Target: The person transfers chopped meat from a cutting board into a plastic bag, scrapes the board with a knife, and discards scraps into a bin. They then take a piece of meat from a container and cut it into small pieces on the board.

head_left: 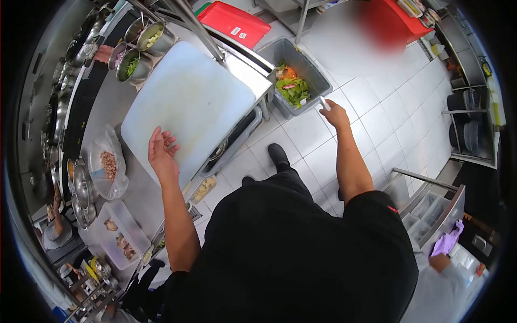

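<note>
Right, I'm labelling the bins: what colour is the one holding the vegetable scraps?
Grey bin, seen best in the head view.

No legible text (labels (239, 33) on red tray (229, 16), sleeve logo (392, 209): too small).

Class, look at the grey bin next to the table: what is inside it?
The grey bin holds green leaves, with orange scraps among them. Whatever lies beneath, including the bin's bottom, is covered and cannot be seen.
</note>
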Demonstrator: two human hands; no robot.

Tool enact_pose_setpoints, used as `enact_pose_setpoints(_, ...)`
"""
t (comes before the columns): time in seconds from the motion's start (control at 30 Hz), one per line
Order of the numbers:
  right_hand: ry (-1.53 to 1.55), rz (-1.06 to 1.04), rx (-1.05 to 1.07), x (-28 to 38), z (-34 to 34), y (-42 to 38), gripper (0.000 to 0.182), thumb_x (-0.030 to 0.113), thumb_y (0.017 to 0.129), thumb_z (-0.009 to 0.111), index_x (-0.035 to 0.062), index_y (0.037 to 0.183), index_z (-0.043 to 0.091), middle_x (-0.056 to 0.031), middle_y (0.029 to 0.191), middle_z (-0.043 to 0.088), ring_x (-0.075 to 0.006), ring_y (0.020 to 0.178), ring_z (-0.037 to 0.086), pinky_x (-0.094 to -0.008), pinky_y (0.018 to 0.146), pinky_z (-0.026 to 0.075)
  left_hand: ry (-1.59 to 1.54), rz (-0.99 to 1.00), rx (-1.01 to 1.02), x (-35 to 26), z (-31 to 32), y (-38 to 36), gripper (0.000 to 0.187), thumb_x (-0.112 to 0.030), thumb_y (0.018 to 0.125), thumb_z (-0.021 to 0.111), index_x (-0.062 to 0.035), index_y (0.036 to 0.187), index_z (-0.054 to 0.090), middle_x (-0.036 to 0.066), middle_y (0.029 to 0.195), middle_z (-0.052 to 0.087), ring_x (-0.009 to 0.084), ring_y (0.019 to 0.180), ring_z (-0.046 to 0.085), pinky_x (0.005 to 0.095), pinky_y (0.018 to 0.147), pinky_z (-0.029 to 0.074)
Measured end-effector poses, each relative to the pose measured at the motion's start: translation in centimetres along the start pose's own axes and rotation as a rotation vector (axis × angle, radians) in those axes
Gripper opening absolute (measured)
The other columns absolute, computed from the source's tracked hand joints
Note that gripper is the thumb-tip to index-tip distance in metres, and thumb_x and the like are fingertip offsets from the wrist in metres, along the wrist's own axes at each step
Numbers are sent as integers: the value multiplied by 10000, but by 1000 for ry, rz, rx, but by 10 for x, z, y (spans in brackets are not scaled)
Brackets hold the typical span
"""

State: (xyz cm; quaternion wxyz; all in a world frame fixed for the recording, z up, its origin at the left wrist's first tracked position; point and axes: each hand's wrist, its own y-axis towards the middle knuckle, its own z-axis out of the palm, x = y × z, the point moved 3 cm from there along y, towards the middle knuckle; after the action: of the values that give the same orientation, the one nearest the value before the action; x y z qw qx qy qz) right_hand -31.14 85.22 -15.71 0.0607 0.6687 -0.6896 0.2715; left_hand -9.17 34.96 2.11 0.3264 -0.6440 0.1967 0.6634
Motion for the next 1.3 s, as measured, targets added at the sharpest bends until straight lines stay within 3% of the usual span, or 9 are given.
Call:
enact_pose_setpoints(0.13,-216,171,158,-1,31,23,517,163,934,547,291,1435,560,-204,1267,567,-372,1065,678,-452,917,565,218,-8,-54,1,2,1,391,-282,1014,640,-40,1319,609,48,1033,687,120,858,664,249,668,574)
enact_pose_setpoints(0.4,-263,31,99,-47,48,-22,561,130,900,585,319,1428,569,-230,1104,590,-412,971,682,-493,830,574,230,-12,-82,3,-3,9,407,-299,1004,653,-46,1320,610,43,1030,689,98,807,656,227,619,572)
enact_pose_setpoints(0.6,-347,81,299,-47,-60,-78,565,188,847,659,311,1397,608,-228,1182,618,-378,1005,688,-477,878,562,229,-9,-111,3,3,3,416,-309,1006,648,-49,1328,611,40,1043,688,103,818,644,233,655,545)
enact_pose_setpoints(0.7,-334,58,324,-40,-140,-86,479,235,820,664,221,1298,684,-240,1086,703,-372,1022,688,-459,885,554,254,8,-115,6,2,1,427,-317,1008,644,-45,1335,610,40,1054,688,105,844,638,244,691,534)
enact_pose_setpoints(0.8,6,26,272,-18,-195,-95,466,289,848,690,76,1263,687,-202,795,698,-302,755,683,-413,733,523,217,11,-130,0,4,-4,438,-320,1012,636,-40,1347,603,45,1064,689,106,863,636,249,702,534)
enact_pose_setpoints(0.9,153,-81,239,57,-221,-108,425,397,948,669,18,1140,691,-46,632,551,-133,560,523,-329,552,444,165,13,-131,4,6,-3,417,-313,1018,622,-50,1341,610,55,1069,690,112,871,641,260,697,544)
enact_pose_setpoints(1.03,306,-428,360,167,-182,-92,307,321,1012,624,28,1096,663,5,643,548,-72,512,472,-269,478,378,82,53,-119,11,3,-5,394,-306,1032,574,-83,1356,602,37,1085,677,127,892,642,296,734,553)
enact_pose_setpoints(1.17,365,-566,418,300,-126,-107,401,414,1053,551,79,1260,628,2,666,508,-58,493,423,-246,444,338,-264,87,-105,2,-9,-27,311,-236,1000,642,-76,1265,666,45,1004,703,147,829,668,301,725,560)
enact_pose_setpoints(1.3,294,-778,450,390,-75,-110,421,411,1054,525,73,1286,617,-75,775,611,-121,584,531,-305,490,411,-120,183,-129,-24,-61,-59,290,-213,1007,642,-65,1255,665,36,1015,702,120,875,659,282,766,548)
